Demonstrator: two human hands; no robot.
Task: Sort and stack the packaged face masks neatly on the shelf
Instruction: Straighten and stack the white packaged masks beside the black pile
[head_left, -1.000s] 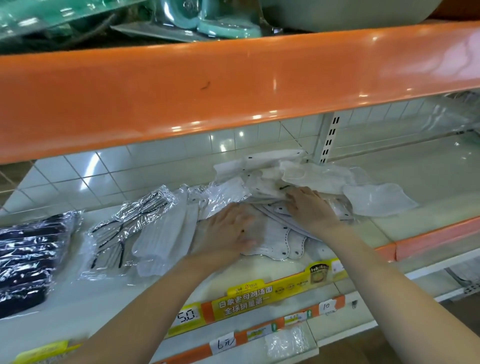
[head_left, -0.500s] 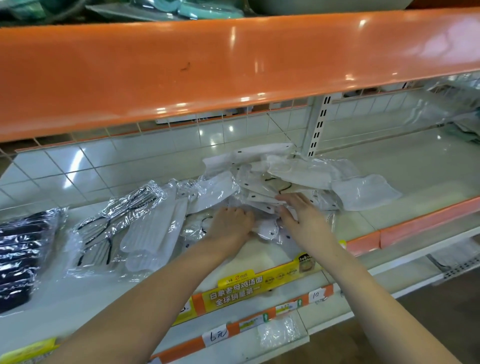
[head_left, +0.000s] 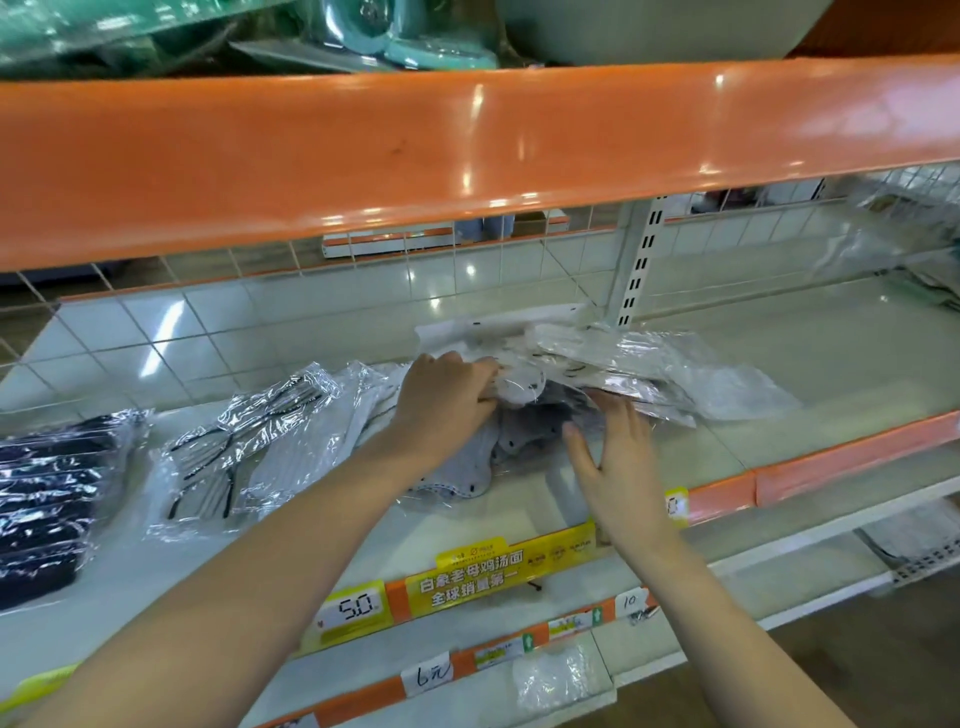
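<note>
A loose heap of white face masks in clear wrappers lies in the middle of the pale shelf. My left hand grips the heap's left end and holds it lifted off the shelf. Under the raised packs more white masks lie flat. My right hand is at the heap's front edge, fingers straight and spread, fingertips touching the wrappers. Further left lies a pack of striped white masks with black ear loops, and a stack of black masks at the far left.
An orange shelf lip overhangs close above the hands. A white slotted upright stands behind the heap. Orange and yellow price strips run along the front edge. More clear packs sit at the far right; a lower shelf holds one pack.
My left hand has moved up and right onto the heap and lifted its left end. My right hand has drawn back to the heap's front edge and opened flat.
</note>
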